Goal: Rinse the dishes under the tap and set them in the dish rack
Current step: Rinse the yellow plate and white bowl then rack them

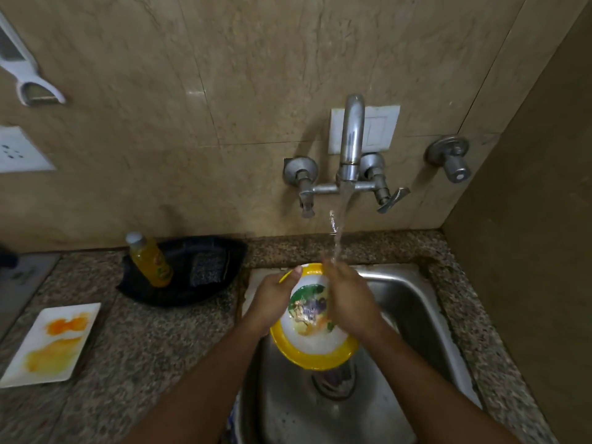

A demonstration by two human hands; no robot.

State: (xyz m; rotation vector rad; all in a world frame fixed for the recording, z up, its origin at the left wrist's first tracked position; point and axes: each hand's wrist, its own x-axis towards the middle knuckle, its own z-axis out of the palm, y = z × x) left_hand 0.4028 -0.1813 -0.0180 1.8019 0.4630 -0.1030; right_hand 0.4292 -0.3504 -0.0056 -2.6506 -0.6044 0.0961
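Left hand grips the plate rim over the sink; right hand lies flat on it, apparently rubbing — tap running. Bottle and a stained dish stand left on the bench.

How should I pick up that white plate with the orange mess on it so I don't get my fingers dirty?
Grip the white rectangular plate by its short near edge, coming from the front of the counter. It lies flat, and the orange stains sit in the middle and far half, while the rim there looks clean. Slide fingers under, thumb on the rim, probably with the left hand once it lets go of the yellow-rimmed plate.
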